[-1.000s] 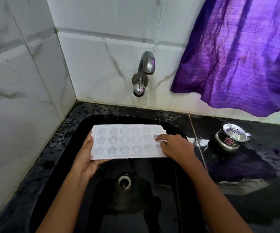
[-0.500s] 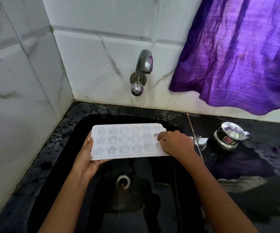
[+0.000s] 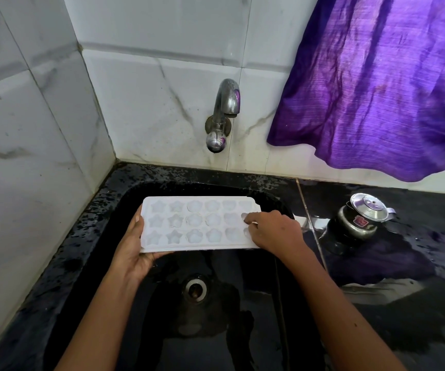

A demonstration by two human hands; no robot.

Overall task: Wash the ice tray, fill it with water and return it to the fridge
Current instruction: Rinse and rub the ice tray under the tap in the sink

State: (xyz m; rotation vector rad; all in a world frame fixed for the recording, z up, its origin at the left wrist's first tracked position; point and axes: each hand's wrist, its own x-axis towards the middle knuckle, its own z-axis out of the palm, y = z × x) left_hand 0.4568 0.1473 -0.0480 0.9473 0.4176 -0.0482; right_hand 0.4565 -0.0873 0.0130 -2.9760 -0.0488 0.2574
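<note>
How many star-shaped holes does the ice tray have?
6 star holes. They fill the two leftmost columns of the ice tray, three rows each, beside the left hand. The right hand covers part of the right end, so more could hide there.

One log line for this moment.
stage: washing | ice tray: level over sink | left hand: grips left end | right hand: fingers on right-end moulds, grip unclear | tap: no stream visible
</note>
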